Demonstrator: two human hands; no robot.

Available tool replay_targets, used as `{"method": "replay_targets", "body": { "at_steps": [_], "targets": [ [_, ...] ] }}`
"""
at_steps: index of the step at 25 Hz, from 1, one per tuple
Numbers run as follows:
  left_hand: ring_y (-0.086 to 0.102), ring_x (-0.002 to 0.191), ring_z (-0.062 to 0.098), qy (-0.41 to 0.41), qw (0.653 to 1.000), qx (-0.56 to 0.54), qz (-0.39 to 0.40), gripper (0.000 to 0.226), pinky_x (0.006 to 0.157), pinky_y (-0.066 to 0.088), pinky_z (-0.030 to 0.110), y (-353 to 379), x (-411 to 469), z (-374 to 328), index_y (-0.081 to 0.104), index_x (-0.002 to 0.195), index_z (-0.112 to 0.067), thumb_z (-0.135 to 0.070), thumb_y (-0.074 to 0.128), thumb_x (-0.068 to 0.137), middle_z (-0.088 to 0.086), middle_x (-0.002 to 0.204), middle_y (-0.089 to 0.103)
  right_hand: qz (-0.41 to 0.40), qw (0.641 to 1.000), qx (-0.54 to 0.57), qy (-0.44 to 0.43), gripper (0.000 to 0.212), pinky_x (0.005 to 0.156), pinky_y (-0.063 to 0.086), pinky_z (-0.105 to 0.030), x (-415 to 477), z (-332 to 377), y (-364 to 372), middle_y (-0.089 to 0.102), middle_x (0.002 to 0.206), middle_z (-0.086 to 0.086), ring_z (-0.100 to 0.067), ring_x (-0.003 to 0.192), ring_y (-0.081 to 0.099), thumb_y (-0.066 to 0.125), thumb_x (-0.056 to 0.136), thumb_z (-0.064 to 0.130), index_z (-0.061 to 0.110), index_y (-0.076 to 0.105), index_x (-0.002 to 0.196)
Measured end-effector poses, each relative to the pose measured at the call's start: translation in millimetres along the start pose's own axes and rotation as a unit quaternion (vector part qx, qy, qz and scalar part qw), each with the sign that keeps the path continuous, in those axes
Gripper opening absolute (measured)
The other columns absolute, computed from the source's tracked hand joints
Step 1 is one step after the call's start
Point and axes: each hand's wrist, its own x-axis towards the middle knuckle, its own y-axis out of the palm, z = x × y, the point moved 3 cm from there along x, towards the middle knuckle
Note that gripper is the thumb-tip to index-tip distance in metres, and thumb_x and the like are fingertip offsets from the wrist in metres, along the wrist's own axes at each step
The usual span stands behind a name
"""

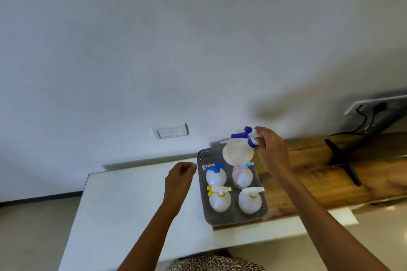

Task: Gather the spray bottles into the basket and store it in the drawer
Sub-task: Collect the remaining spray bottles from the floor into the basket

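A grey mesh basket [233,220] sits at the right end of the white table [123,200]. Several clear spray bottles stand in it: one with a blue head [215,175], one with a light blue and pink head [242,177], and two with yellow collars [219,200] [250,201]. My right hand [272,152] grips the neck of a dark-blue-headed spray bottle [239,152], tilted above the basket's far end. My left hand [179,179] hovers just left of the basket, fingers loosely curled, holding nothing.
A wooden counter [330,174] runs to the right behind the basket, with a black monitor stand [343,160] and cables on it. A wall switch plate [170,131] is on the white wall. No drawer is visible.
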Motion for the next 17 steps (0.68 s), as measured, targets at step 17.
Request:
{"method": "replay_targets", "body": {
  "at_steps": [17],
  "targets": [
    [0.062,0.094,0.010,-0.102,0.989,-0.005,-0.104,0.010,0.087,0.050,0.031,19.8,67.3,1.7,0.065,0.093,-0.024,-0.030,0.060,0.086,-0.005,0.094,0.068,0.264,0.957,-0.112,0.037,0.031,0.081,0.051,-0.044,118.2,-134.4,152.8,0.067,0.104,-0.023,-0.036,0.096,0.062,0.046,0.086,-0.006,0.001,0.061,0.112]
  ]
}}
